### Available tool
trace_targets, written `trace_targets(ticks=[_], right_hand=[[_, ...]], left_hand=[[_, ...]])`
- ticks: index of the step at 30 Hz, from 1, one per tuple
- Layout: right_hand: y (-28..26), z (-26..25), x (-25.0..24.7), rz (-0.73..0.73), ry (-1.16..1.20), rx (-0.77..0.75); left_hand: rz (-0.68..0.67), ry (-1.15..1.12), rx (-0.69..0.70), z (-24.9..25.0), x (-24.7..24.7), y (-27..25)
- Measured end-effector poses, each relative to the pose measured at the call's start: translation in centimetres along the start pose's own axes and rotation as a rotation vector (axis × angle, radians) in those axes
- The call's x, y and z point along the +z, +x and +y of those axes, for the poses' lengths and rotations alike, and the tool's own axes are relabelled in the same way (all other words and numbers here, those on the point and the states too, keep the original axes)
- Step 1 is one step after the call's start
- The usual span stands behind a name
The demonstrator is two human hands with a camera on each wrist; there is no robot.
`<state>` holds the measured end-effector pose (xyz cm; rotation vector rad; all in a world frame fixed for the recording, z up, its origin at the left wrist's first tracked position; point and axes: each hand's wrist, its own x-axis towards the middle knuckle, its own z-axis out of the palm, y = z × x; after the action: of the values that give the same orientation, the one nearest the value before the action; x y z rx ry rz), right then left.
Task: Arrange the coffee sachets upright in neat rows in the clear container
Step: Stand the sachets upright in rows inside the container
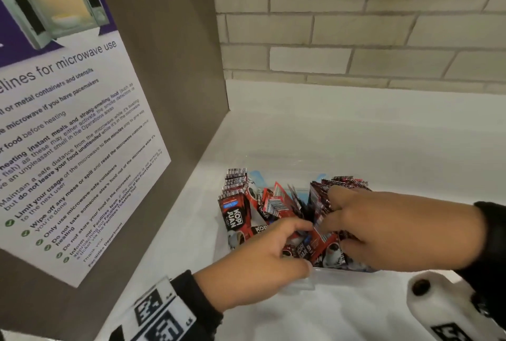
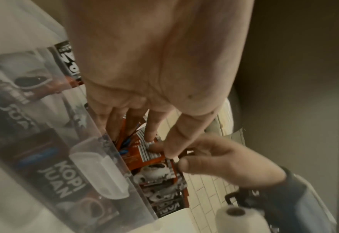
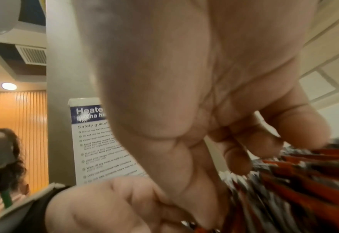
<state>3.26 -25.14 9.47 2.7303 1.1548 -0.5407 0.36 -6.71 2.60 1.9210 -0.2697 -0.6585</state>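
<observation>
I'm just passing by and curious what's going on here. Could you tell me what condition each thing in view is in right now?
Clear container: open-topped, on the white counter, partly filled.
Left row of sachets: upright against the container's left wall.
Middle sachets: loose, tilted, jumbled.
Right stack of sachets: upright, packed together.
Left hand: pinching a sachet.
Right hand: fingers curled on the right stack, thumb on the same sachet.
Microwave poster: fixed flat on the side panel.

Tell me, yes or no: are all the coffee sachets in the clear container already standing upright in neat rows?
No: in the head view several sachets in the middle of the container lie tilted and jumbled between the upright stacks.
</observation>
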Motion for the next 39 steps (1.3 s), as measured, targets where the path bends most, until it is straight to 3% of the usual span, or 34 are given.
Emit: trace_targets(ticks=[3, 7, 9, 13, 18, 29, 39], right_hand=[[0.6, 0.2, -2.5, -0.030, 0.143, -0.038], [3.1, 1.3, -6.3, 0.115, 0.266, -0.062], [5.4, 1.4, -6.9, 0.068, 0.251, -0.080], [9.8, 0.7, -5.8, -0.102, 0.119, 0.020], [13.0, 0.8, -4.4, -0.169, 0.226, 0.149], [15.1, 1.0, -2.9, 0.027, 0.387, 0.095], [14.7, 2.0, -3.2, -0.036, 0.428, 0.123]], left_hand=[[-0.020, 0.110, 0.065, 0.3, 0.5, 0.4], [0.010, 0.278, 0.128, 0.4, 0.8, 0.8], [0.000, 0.318, 0.164, 0.6, 1.0, 0.7], [-0.025, 0.332, 0.225, 0.9, 1.4, 0.9], [-0.048, 0.429, 0.241, 0.6, 1.4, 1.0], [-0.152, 0.574, 0.220, 0.0, 1.3, 1.4], [-0.112, 0.523, 0.246, 0.2, 0.9, 0.9]])
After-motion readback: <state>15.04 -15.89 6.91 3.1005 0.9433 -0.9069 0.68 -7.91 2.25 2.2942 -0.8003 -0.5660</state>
